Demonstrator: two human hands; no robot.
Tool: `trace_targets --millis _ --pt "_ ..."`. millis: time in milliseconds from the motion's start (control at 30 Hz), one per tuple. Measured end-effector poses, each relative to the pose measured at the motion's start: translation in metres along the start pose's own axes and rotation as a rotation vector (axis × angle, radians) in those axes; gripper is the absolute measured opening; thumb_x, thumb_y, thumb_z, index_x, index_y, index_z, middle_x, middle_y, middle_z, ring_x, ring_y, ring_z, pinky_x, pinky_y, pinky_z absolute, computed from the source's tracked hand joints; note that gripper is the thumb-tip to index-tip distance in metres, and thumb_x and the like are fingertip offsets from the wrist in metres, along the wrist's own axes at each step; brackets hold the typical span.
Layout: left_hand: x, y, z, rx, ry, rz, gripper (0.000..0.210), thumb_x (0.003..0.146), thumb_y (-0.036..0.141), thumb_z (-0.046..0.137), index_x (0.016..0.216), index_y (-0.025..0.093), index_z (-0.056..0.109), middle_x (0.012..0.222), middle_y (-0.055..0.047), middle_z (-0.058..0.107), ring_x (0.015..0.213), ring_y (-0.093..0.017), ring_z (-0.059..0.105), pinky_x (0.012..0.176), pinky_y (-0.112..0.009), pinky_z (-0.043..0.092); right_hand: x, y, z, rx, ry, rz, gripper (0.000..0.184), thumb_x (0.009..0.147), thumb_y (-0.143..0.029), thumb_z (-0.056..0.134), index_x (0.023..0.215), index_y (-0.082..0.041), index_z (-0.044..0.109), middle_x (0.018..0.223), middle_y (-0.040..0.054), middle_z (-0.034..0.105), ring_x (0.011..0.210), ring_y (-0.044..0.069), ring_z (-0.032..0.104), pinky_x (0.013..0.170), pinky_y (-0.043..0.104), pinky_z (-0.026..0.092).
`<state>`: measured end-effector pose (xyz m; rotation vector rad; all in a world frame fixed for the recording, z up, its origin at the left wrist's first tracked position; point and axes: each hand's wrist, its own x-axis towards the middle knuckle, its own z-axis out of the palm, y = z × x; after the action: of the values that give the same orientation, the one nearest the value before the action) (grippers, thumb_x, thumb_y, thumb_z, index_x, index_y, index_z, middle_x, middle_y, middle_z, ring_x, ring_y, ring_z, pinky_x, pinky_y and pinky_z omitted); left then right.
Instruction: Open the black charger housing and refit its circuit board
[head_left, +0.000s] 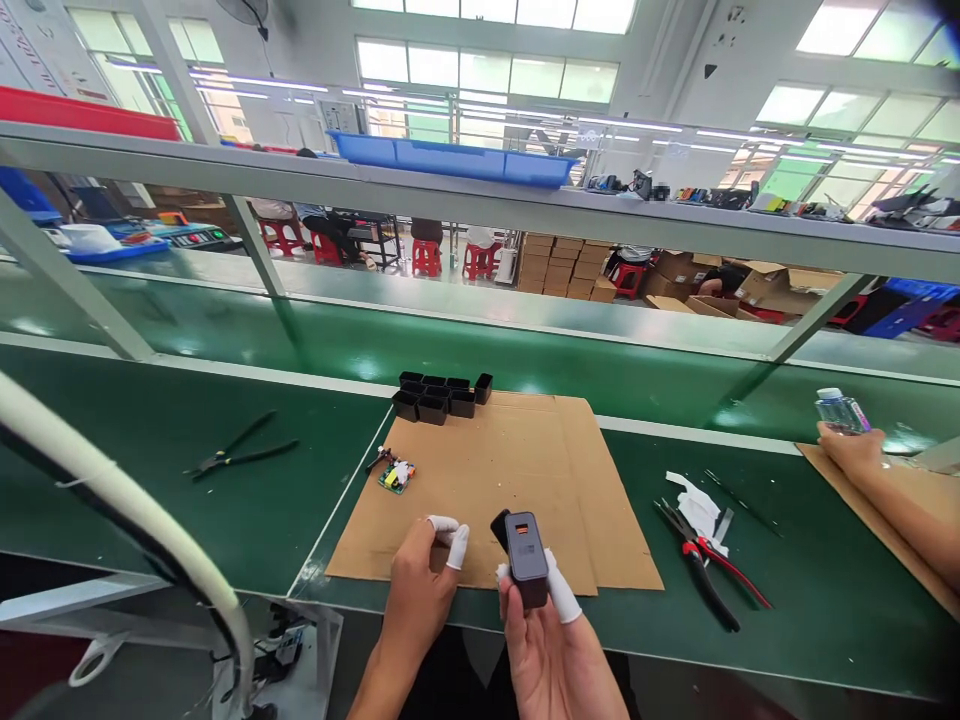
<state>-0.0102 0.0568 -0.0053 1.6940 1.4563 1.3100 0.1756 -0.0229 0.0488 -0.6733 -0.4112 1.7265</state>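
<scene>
One dark grey charger [525, 568] stands upright in the right hand [551, 640], pinched between thumb and fingers, its long axis running near to far and its port face turned up toward the camera, above the near edge of the cardboard sheet [517, 470]. The left hand [421, 590] is loosely curled, holding nothing. About seven black housings [441, 396] cluster at the far edge. One small circuit board [397, 475] lies left. Two pliers rest on the desk [150, 470].

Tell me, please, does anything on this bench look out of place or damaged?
A bare circuit board lies loose on the cardboard, outside any shell. The right hand holds a closed charger; the left hand is empty. Nothing looks spilled or broken.
</scene>
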Motion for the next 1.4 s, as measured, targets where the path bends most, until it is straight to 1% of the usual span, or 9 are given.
trace_targets --millis 100,200,333,433,567,733,967,1267,1400 --pt "-0.001 0.000 -0.001 0.009 0.005 0.012 0.032 0.106 0.055 0.066 0.097 0.025 0.073 0.091 -0.001 0.073 0.086 -0.022 0.071 0.081 -0.036 0.056 0.004 0.007 -0.002 -0.078 0.061 -0.069 0.043 0.097 -0.060 0.087 0.124 -0.027 0.084 0.129 0.0078 0.085 0.122 0.026 0.083 0.112 0.043 0.070" --pt "0.000 0.001 -0.001 0.025 0.025 0.025 0.033 0.108 0.054 0.065 0.094 0.025 0.073 0.090 -0.002 0.073 0.085 -0.022 0.071 0.080 -0.036 0.055 0.010 0.008 -0.011 -0.324 0.173 -0.266 0.049 0.102 -0.062 0.080 0.132 -0.024 0.078 0.129 0.0116 0.083 0.113 0.027 0.084 0.098 0.043 0.075" --pt "0.000 0.000 -0.001 0.042 0.041 0.049 0.031 0.108 0.052 0.065 0.093 0.025 0.073 0.089 -0.002 0.072 0.084 -0.022 0.071 0.079 -0.036 0.055 0.026 -0.009 -0.037 -1.109 0.268 -0.720 0.037 0.103 -0.047 0.082 0.130 -0.024 0.076 0.129 0.0116 0.082 0.115 0.027 0.081 0.100 0.036 0.070" --pt "0.000 -0.001 0.000 0.045 0.044 0.057 0.030 0.108 0.051 0.065 0.094 0.026 0.073 0.091 -0.002 0.072 0.085 -0.022 0.070 0.080 -0.037 0.055 0.042 -0.023 -0.056 -1.507 0.210 -0.899 0.020 0.108 -0.039 0.074 0.124 -0.028 0.077 0.113 0.0056 0.082 0.096 0.021 0.082 0.084 0.029 0.068" --pt "-0.001 -0.003 0.000 0.041 0.036 0.051 0.029 0.109 0.050 0.065 0.095 0.026 0.073 0.091 -0.002 0.072 0.086 -0.022 0.070 0.081 -0.037 0.055 0.054 -0.024 -0.070 -1.553 0.192 -0.903 0.017 0.107 -0.039 0.075 0.118 -0.026 0.073 0.104 0.0042 0.076 0.086 0.019 0.079 0.078 0.029 0.068" --pt "-0.001 -0.003 0.000 0.039 0.019 0.047 0.028 0.109 0.049 0.064 0.095 0.026 0.072 0.091 -0.002 0.071 0.086 -0.022 0.069 0.080 -0.036 0.055 0.053 -0.024 -0.076 -1.614 0.086 -0.882 0.038 0.109 -0.035 0.072 0.146 -0.032 0.069 0.143 0.0135 0.068 0.107 0.023 0.080 0.088 0.035 0.071" --pt "0.000 -0.002 0.001 0.047 0.026 0.053 0.026 0.110 0.047 0.064 0.095 0.026 0.071 0.091 -0.001 0.071 0.086 -0.021 0.069 0.081 -0.036 0.054 0.052 -0.036 -0.077 -1.692 -0.064 -0.723 0.039 0.114 -0.034 0.063 0.152 -0.037 0.068 0.159 0.0150 0.060 0.087 0.019 0.076 0.081 0.041 0.071" --pt "-0.001 -0.002 0.000 0.045 0.026 0.053 0.028 0.110 0.047 0.063 0.094 0.026 0.071 0.091 -0.002 0.071 0.085 -0.022 0.068 0.081 -0.036 0.054 0.054 -0.029 -0.082 -1.643 -0.050 -0.885 0.026 0.112 -0.027 0.069 0.137 -0.030 0.073 0.157 0.0150 0.067 0.119 0.024 0.082 0.099 0.036 0.072" --pt "0.001 -0.001 0.000 0.038 0.027 0.044 0.028 0.109 0.048 0.064 0.093 0.026 0.072 0.091 -0.002 0.071 0.085 -0.022 0.068 0.080 -0.037 0.053 0.054 -0.030 -0.077 -1.649 -0.002 -0.975 0.039 0.110 -0.030 0.073 0.148 -0.027 0.066 0.150 0.0152 0.072 0.136 0.027 0.076 0.111 0.038 0.069"
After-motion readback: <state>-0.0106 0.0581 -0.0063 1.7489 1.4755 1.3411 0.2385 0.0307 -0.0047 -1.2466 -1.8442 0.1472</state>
